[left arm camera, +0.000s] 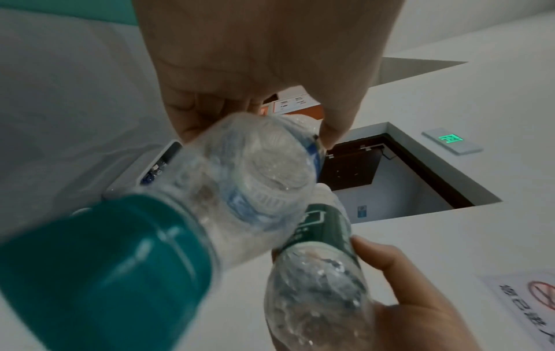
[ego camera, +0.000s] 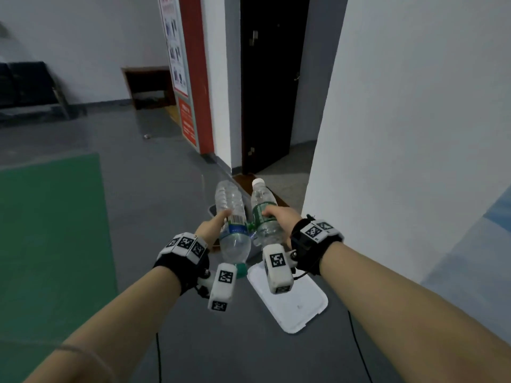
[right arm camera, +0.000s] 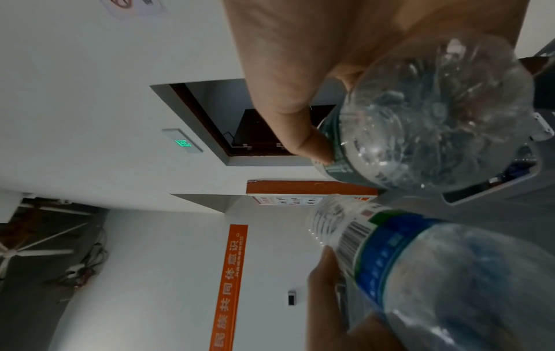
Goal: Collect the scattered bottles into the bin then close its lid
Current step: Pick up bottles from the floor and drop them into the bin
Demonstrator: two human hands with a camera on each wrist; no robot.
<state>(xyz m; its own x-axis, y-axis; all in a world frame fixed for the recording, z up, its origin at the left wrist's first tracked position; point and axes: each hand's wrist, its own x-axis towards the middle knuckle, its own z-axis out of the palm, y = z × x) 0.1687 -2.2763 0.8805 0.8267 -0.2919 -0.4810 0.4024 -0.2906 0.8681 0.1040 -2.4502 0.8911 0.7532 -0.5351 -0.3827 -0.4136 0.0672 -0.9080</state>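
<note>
Head view, centre of frame. Left hand (ego camera: 213,228): fingers wrapped round the blue-label bottle (ego camera: 232,230), teal cap toward the camera. Right hand (ego camera: 279,217): fingers round the green-label bottle (ego camera: 262,214), white cap up. Both held over the bin (ego camera: 213,210), mostly hidden behind them. White lid (ego camera: 293,302) lies on the floor, lower centre. Judgement: neither bottle dropped, lid not yet on. Bin contents mostly hidden; other bottles, if any, out of sight.

Grey floor (ego camera: 166,217), white lid (ego camera: 293,302), bin (ego camera: 213,210)
</note>
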